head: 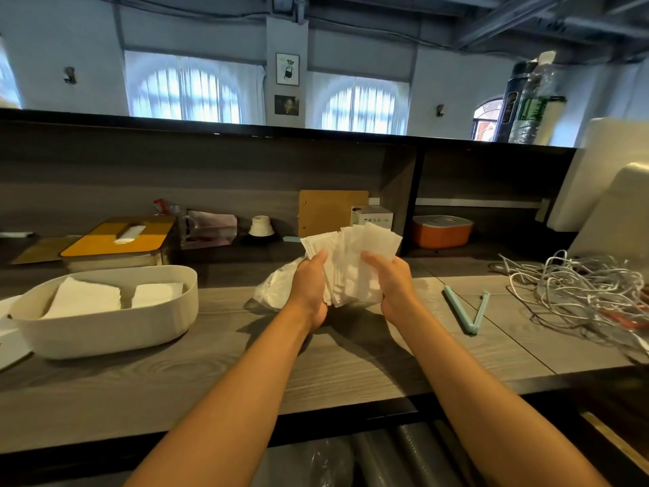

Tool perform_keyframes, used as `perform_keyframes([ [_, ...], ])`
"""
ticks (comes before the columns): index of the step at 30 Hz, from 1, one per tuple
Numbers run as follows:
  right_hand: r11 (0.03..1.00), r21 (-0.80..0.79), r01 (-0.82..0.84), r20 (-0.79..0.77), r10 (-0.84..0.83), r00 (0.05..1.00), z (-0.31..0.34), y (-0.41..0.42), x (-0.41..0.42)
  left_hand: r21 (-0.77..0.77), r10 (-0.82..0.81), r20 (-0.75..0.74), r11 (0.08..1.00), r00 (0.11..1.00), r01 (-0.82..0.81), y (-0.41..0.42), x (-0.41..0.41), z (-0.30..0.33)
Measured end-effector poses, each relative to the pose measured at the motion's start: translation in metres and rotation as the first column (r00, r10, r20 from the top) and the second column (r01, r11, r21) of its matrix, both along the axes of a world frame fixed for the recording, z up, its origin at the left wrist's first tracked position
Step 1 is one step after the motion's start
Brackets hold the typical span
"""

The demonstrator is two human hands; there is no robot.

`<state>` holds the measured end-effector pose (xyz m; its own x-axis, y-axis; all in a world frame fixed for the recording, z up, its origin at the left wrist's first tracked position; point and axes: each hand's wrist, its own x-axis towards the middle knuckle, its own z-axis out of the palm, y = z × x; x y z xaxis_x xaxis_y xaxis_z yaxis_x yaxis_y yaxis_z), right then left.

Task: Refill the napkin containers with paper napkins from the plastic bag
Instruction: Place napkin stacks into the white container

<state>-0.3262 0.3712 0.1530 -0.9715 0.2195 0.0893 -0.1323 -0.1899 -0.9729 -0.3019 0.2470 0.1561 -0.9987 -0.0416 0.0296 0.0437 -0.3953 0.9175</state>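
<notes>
Napkins [354, 265] sit fanned in a thick white stack between our two hands, raised just above the grey wood-grain worktop [217, 374] near its middle. That worktop runs the width of the view, backed by a dark shelf unit with a black top ledge; beyond it we see pale blue walls, two arched curtained windows and two small framed pictures between them.

Starting at the left, one oval cream napkin container [105, 325] rests on the worktop with two separate white napkin piles inside, a larger one on the left and a smaller one on the right. Behind it stands one box with a yellow lid [119, 240], a white tissue showing at its slot. At the centre, one crumpled clear plastic bag [277, 290] lies just behind our left hand [310, 290], whose grip is clamped on the stack's left edge, thumb on top and fingers curled beneath. Our right hand [393, 286] clamps the stack's right side the same way. Both forearms reach forward from the near edge, converging at the stack.

To the right, one pale green bag clip [467, 311] lies spread in a V. On the shelf behind sits one orange box with a grey lid [440, 232]. Farthest right, a tangle of white cables [579, 290] sprawls over the worktop.
</notes>
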Motion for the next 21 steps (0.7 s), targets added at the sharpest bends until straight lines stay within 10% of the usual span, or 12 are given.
perform_keyframes([
  [9,0.985,0.085,-0.151,0.075,0.145,0.987,0.0008,-0.0038,0.0033,-0.217,0.109,-0.004,0.970,0.994,-0.107,-0.0022,0.0027,-0.0002],
  [16,0.992,0.117,0.038,-0.021,-0.035,0.999,0.0021,0.0010,0.0000,-0.184,0.087,0.013,0.979,0.996,-0.084,-0.0044,-0.0010,0.0011],
  [21,0.987,0.013,-0.163,-0.011,0.163,0.987,0.0044,-0.0028,0.0063,-0.139,0.080,0.042,0.988,0.996,-0.073,-0.0067,-0.0026,0.0006],
])
